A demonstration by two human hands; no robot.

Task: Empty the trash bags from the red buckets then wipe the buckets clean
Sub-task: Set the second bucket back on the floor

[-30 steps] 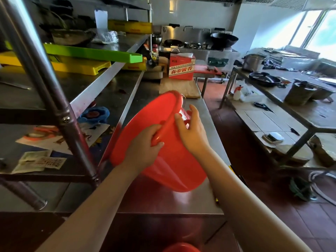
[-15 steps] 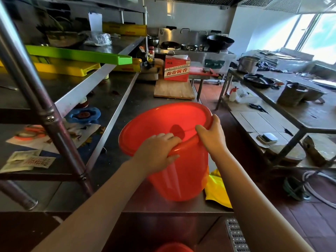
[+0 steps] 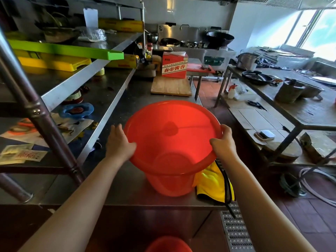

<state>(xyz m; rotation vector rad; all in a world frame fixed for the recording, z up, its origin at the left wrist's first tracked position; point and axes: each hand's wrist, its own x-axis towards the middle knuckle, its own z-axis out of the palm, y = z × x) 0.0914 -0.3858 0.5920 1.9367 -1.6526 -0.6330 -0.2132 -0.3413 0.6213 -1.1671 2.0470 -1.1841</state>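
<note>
A red plastic bucket (image 3: 171, 142) stands upright on the steel counter (image 3: 127, 188), its mouth facing me and nothing inside it. My left hand (image 3: 119, 142) grips the rim on the bucket's left side. My right hand (image 3: 224, 145) grips the rim on the right. A yellow cloth (image 3: 212, 184) lies on the counter just right of the bucket's base, near the counter's edge. The rim of a second red bucket (image 3: 168, 244) shows on the floor below the counter, mostly cut off by the frame.
A steel shelf rack (image 3: 54, 91) with green and yellow cutting boards stands to the left. A wooden board (image 3: 171, 86) and a red box (image 3: 174, 65) sit farther along the counter. A second table (image 3: 300, 110) with pots stands right, across a tiled aisle.
The bucket went from tilted on its side to upright on the counter. My hands slid apart from the near rim to opposite sides. The yellow cloth came into view.
</note>
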